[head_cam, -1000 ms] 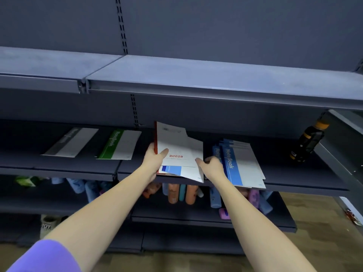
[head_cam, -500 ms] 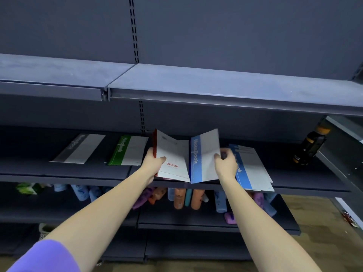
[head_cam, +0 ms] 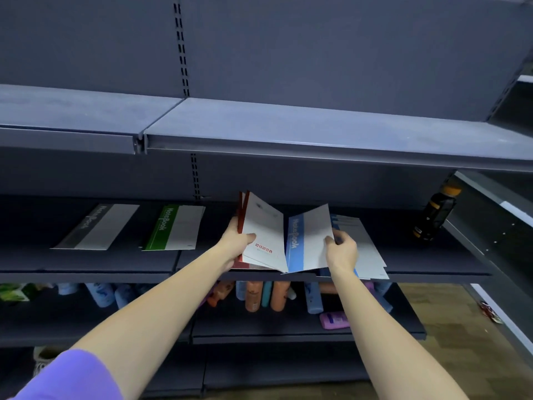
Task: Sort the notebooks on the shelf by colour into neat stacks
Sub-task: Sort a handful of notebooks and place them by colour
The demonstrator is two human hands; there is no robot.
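On the middle shelf (head_cam: 432,264) my left hand (head_cam: 238,241) grips red notebooks (head_cam: 266,232) tilted up on edge, back covers facing me. My right hand (head_cam: 341,249) holds a blue notebook (head_cam: 308,241), also tilted up, leaning against the red ones at its lower edge. Right of it lies a flat stack of blue notebooks (head_cam: 366,249), partly hidden by my right hand. A green notebook (head_cam: 176,226) and a grey notebook (head_cam: 98,226) lie flat further left on the same shelf.
A dark bottle with an orange cap (head_cam: 437,215) stands at the shelf's right end. The upper shelf (head_cam: 288,131) overhangs close above. Several tubes and bottles (head_cam: 259,295) lie on the lower shelf. Wooden floor shows at the lower right.
My right hand has lifted a blue notebook out from under the red ones and tilted it up to the right. My left hand has kept its hold on the red notebooks.
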